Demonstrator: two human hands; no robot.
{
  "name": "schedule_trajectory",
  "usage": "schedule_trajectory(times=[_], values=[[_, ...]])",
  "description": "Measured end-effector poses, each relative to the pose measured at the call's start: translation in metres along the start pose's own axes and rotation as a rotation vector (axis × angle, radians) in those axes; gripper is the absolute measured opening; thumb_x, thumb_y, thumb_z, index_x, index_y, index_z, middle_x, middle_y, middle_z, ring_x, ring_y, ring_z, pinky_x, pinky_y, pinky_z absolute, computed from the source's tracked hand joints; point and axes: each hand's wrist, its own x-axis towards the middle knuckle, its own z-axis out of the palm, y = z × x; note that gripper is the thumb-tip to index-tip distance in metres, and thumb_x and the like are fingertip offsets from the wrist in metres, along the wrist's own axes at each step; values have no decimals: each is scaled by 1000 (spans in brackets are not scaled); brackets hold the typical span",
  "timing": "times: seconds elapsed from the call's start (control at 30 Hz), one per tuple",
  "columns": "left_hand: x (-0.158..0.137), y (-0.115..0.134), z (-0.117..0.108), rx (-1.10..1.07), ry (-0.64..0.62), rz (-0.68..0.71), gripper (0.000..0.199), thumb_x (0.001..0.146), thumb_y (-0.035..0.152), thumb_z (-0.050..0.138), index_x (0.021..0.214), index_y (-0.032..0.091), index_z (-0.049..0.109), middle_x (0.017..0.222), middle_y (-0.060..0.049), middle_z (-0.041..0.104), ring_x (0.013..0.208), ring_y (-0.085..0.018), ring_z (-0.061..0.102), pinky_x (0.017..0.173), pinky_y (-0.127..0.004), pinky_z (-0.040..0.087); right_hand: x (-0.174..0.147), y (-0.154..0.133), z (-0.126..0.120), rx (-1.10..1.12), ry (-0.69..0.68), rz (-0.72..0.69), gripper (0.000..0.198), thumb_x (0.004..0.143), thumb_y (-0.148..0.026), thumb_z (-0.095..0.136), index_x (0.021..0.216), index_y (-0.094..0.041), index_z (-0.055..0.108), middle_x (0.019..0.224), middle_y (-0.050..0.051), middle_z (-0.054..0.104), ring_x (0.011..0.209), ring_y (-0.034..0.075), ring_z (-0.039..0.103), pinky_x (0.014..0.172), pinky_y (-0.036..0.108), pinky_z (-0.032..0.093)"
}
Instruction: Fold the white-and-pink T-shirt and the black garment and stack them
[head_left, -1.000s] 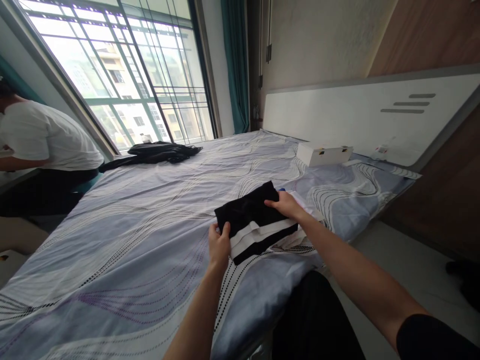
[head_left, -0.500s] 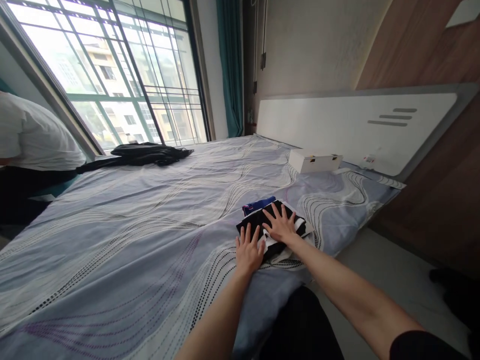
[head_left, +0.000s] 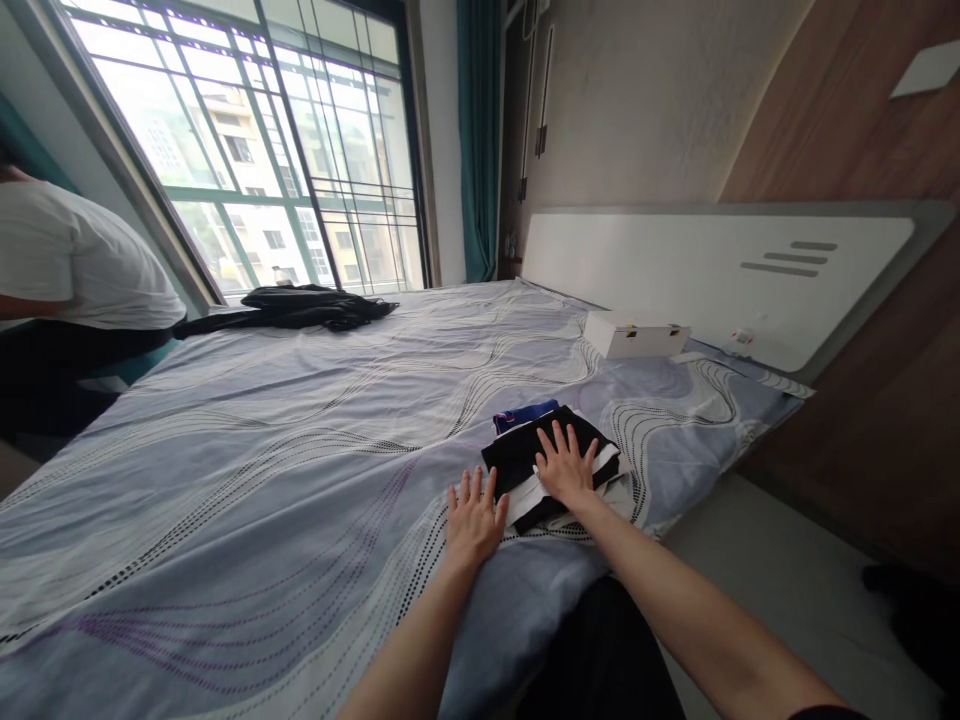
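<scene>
Where it lies near the bed's edge, the folded black-and-white garment (head_left: 551,465) is pressed by the flat, open right hand (head_left: 566,470); the open left hand (head_left: 474,520) rests alongside, holding nothing. Underlying blue cloth (head_left: 525,413) is mostly hidden.

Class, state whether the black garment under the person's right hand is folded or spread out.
Folded: the black garment is a compact rectangle on a small stack, with the right hand flat on it.
</scene>
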Motion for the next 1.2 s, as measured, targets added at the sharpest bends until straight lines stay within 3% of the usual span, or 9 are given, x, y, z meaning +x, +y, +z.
schedule_trajectory(times=[0.1,0.2,0.3,0.5,0.63,0.77,0.83,0.93,1.2], values=[[-19,-3,-4,42,-10,19,58,102,42,34,156,23,41,165,-10,32,154,-33,23,124,-60,17,-25,-29,1,39,89,27,58,102,-30,36,159,-22,36,169,11,20,155,37,12,116,75,1],[-53,-16,-9,69,-23,57,58,101,37,37,156,22,40,165,-11,32,155,-34,22,124,-60,18,-65,-75,14,131,118,-245,58,101,-30,37,158,-18,37,169,11,18,157,34,9,122,64,3],[-104,-41,-21,75,-61,102,61,100,41,39,159,22,35,165,-12,32,155,-33,20,125,-58,19,-101,-124,33,231,-47,-491,57,101,-35,40,157,-24,41,169,7,21,157,30,12,124,55,12],[-239,-91,-83,22,-177,3,61,101,44,38,160,30,29,169,-5,22,156,-30,17,125,-58,21,-124,-178,56,133,-150,-348,60,102,-44,40,159,-25,37,168,10,24,153,38,18,120,64,11],[-320,-117,-138,-144,-255,-82,50,96,38,49,146,33,54,157,-4,48,146,-25,42,121,-46,35,-123,-178,67,89,-103,-339,59,103,-46,36,158,-26,38,167,8,27,153,36,19,121,60,13],[-380,-168,-191,4,170,-556,39,93,39,48,124,26,67,134,-10,66,131,-26,55,117,-43,39,-124,-172,76,77,-69,-347,60,102,-47,33,158,-25,39,166,8,29,152,35,22,121,58,14],[-403,-199,-212,241,434,-873,59,85,44,56,137,17,54,139,-16,59,135,-33,49,119,-50,33,-124,-172,78,75,-53,-346,60,102,-47,32,157,-24,39,166,9,30,151,35,22,121,59,15],[-431,-236,-228,404,602,-1197,95,73,56,67,148,6,37,144,-24,52,137,-42,45,117,-56,32,-125,-172,79,70,-37,-345,60,102,-47,30,157,-24,40,166,8,31,151,34,24,120,57,16],[-445,-257,-218,396,575,-1215,73,77,60,59,132,11,59,134,-21,58,134,-37,47,116,-49,33,-125,-171,79,66,-26,-350,61,102,-48,29,156,-24,41,165,9,33,150,34,25,120,57,18]])
